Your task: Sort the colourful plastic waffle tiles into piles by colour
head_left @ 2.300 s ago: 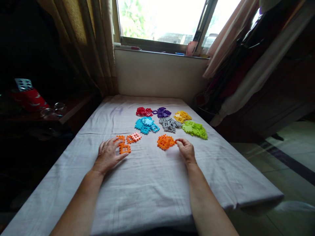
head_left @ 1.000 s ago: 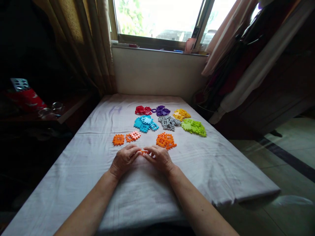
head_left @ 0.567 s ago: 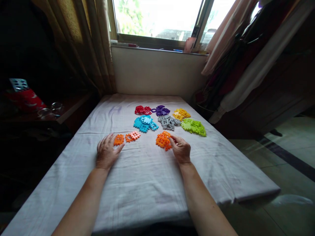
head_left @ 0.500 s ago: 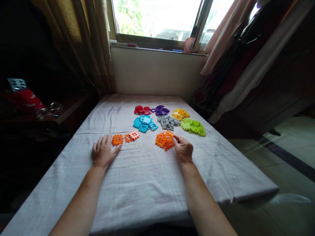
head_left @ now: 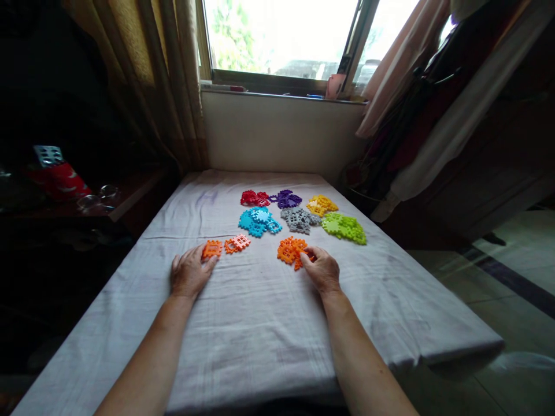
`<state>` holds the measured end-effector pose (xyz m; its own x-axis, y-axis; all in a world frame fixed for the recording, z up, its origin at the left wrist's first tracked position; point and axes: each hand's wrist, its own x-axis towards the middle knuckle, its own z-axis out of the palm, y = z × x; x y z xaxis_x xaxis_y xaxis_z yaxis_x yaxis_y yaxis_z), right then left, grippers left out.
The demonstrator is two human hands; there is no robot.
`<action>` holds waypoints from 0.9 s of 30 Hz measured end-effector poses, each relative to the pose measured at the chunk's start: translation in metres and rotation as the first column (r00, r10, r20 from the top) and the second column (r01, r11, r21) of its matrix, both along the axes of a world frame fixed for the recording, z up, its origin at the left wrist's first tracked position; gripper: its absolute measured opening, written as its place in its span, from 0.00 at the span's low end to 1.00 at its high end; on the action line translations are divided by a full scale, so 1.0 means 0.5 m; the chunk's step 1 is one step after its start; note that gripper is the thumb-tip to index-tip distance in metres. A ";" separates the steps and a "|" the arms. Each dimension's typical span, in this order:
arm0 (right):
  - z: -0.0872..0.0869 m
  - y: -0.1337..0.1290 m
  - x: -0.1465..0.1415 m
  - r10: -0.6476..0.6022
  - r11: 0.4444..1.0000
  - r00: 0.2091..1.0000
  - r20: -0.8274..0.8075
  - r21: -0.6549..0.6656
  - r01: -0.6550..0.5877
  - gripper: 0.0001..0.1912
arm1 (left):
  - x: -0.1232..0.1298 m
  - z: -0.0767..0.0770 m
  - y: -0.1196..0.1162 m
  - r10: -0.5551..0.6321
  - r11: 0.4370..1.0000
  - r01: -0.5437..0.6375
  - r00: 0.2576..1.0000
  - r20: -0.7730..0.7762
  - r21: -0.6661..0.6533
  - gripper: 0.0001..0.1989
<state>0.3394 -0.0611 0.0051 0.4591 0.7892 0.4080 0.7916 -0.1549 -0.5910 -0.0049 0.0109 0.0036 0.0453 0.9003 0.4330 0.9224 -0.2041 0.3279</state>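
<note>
Six heaps of toothed plastic pieces, red [head_left: 249, 198], purple [head_left: 289, 199], yellow [head_left: 322, 205], blue [head_left: 255, 222], grey [head_left: 297, 220] and green [head_left: 344, 227], lie grouped by colour on a cloth-covered table [head_left: 251, 329], while orange remains divided. A person's left hand [head_left: 188, 274], thumb and fingers apart, touches an orange square [head_left: 212, 249] beside overlapping lighter pieces [head_left: 240, 241]. The right hand [head_left: 324, 270], its grip narrow, meets the orange pile [head_left: 288, 251]; whether it holds a piece cannot be told.

A notched orange square [head_left: 212, 249] lies flat, well left of a jumbled orange pile [head_left: 290, 251].
</note>
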 end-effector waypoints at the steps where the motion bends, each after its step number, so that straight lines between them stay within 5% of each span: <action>1: 0.002 0.000 -0.002 0.002 1.000 1.000 0.005 0.017 -0.003 0.11 | -0.003 0.000 0.001 -0.017 1.000 0.017 1.000 0.020 0.009 0.23; 5: 0.012 0.000 -0.027 0.062 0.988 0.998 0.033 0.136 -0.066 0.13 | -0.008 0.004 -0.001 -0.147 0.987 0.137 0.982 0.121 0.086 0.27; 13: 0.020 0.000 -0.152 0.451 0.890 0.879 -0.152 0.154 -0.430 0.13 | 0.076 0.008 -0.045 -0.480 0.871 0.447 0.863 0.157 0.205 0.34; 20: 0.017 0.012 -0.198 0.463 0.884 0.781 -0.419 0.151 -0.443 0.15 | 0.112 0.008 -0.058 -0.559 0.804 0.529 0.828 0.043 0.273 0.34; 27: 0.016 0.019 -0.221 0.472 0.873 0.730 -0.494 0.142 -0.467 0.14 | 0.103 0.001 -0.056 -0.556 0.822 0.540 0.830 0.049 0.179 0.29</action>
<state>0.2287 -0.0516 0.0133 0.1698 0.9570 0.2352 0.3558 0.1631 -0.9202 0.0465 -0.0172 0.0039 0.4633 0.6623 0.5888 0.6093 -0.7205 0.3311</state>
